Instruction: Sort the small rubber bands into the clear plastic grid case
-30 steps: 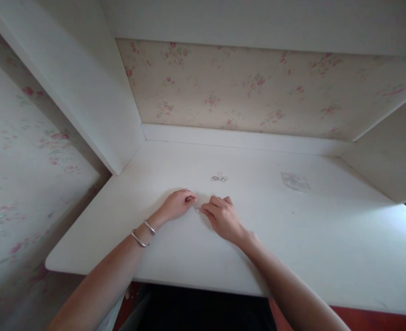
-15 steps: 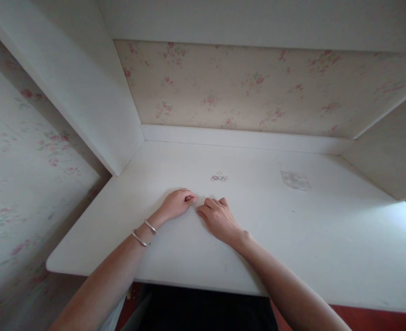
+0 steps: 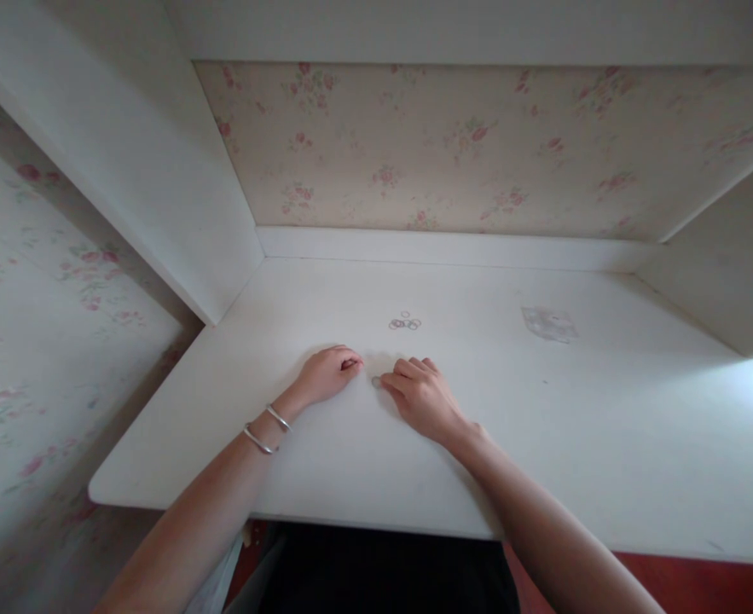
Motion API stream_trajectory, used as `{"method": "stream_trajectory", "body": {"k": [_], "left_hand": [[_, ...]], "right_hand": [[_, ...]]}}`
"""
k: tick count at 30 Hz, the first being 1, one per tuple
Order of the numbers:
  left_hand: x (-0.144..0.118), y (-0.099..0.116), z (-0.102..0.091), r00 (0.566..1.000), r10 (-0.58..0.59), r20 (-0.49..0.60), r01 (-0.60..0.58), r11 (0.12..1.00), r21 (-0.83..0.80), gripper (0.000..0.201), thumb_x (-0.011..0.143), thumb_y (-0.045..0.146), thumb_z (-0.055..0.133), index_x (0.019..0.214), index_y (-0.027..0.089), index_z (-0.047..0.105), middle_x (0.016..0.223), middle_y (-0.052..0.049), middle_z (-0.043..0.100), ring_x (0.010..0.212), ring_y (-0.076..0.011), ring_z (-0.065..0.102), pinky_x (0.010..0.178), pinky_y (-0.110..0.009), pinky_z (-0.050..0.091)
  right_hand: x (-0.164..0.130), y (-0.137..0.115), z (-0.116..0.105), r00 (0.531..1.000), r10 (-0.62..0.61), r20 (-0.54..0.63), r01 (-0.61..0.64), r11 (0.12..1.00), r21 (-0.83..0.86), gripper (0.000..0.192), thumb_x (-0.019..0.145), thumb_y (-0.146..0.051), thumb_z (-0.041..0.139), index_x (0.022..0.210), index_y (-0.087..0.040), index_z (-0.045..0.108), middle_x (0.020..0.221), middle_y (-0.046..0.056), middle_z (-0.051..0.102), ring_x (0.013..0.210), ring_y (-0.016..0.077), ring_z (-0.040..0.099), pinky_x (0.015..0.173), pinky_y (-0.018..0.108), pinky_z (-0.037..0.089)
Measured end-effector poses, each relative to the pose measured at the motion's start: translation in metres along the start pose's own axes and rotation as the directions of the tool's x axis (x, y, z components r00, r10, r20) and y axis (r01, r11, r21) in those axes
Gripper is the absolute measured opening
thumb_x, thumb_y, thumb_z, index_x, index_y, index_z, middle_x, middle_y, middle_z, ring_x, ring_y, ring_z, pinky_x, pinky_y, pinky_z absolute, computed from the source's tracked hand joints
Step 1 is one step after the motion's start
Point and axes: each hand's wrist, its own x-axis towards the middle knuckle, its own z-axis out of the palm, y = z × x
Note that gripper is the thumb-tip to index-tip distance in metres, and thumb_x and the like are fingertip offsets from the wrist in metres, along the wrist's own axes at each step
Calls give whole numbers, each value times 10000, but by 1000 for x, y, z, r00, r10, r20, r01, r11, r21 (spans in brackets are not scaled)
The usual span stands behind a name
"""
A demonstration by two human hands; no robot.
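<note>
My right hand (image 3: 420, 390) is closed in a pinch, palm down over the white desktop. A small, thin ring (image 3: 377, 382) shows at its fingertips, on the side facing my left hand. My left hand (image 3: 331, 373) rests on its side on the desk, fingers curled and thumb pressed to the forefinger; anything between them is too small to make out. Beyond both hands lies a loose cluster of several small thin rings (image 3: 404, 323), some overlapping and one slightly apart at the back.
A crumpled clear plastic bag (image 3: 548, 324) lies on the right of the white desk (image 3: 325, 298). A white side panel (image 3: 177, 196) rises at the left, another stands at the right, and an upper board spans the back above floral wallpaper (image 3: 440, 153).
My right hand has shifted to the right, away from my left hand, and the ring at its fingertips has come into sight. My left hand has hardly moved.
</note>
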Motion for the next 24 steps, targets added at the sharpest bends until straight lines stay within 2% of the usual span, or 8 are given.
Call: {"method": "stream_trajectory", "body": {"k": [2,5,7,10,15,19,24], "left_hand": [[0,1,0,1000,-11,3,11,1000,10,237,845,322,468,862,231,686,889,-6,678,776,-152,592,715,-253,439],[0,5,0,999,-38,10,38,999,6,233,842,326,477,877,229,685,898,-9,678,790,-153,595,712,-250,442],[0,10,1,999,-52,-4,52,998,19,223,846,325,482,874,234,683,900,-4,674,792,-150,594,701,-246,441],[0,19,5,999,-31,-23,32,999,44,220,860,325,481,879,245,685,900,1,662,765,-140,590,682,-245,436],[-2,28,13,999,32,-28,-33,999,-36,241,886,298,462,962,239,683,926,-4,639,764,-125,582,730,-244,448],[1,25,16,996,32,-82,-37,997,-61,263,893,230,435,989,229,680,919,-14,621,782,-126,571,762,-250,451],[32,34,19,989,52,-138,-52,999,2,252,886,224,439,998,196,663,963,-36,622,809,-138,575,797,-263,453]], "right_hand": [[-3,13,-8,993,59,-98,-52,996,66,240,929,-223,434,897,-216,671,793,38,580,779,150,508,732,290,309],[-12,38,-18,939,241,-246,-195,961,196,267,929,-295,424,903,-207,675,792,41,573,738,143,524,704,268,366],[-21,55,-21,906,335,-259,-270,928,256,282,919,-340,432,899,-204,679,784,35,566,666,129,516,653,254,386],[-35,73,-20,884,414,-219,-351,895,277,283,901,-368,454,874,-208,686,765,20,560,587,111,494,602,248,384],[-45,78,-18,883,421,-207,-368,895,251,289,903,-365,440,883,-217,687,766,22,561,617,115,515,622,243,392],[-44,71,-15,911,367,-187,-330,922,202,288,916,-337,417,915,-224,681,816,35,579,650,117,535,639,235,395],[-43,65,-5,947,306,-97,-293,948,126,271,918,-304,411,910,-240,674,845,29,586,696,118,554,658,225,385]]}}
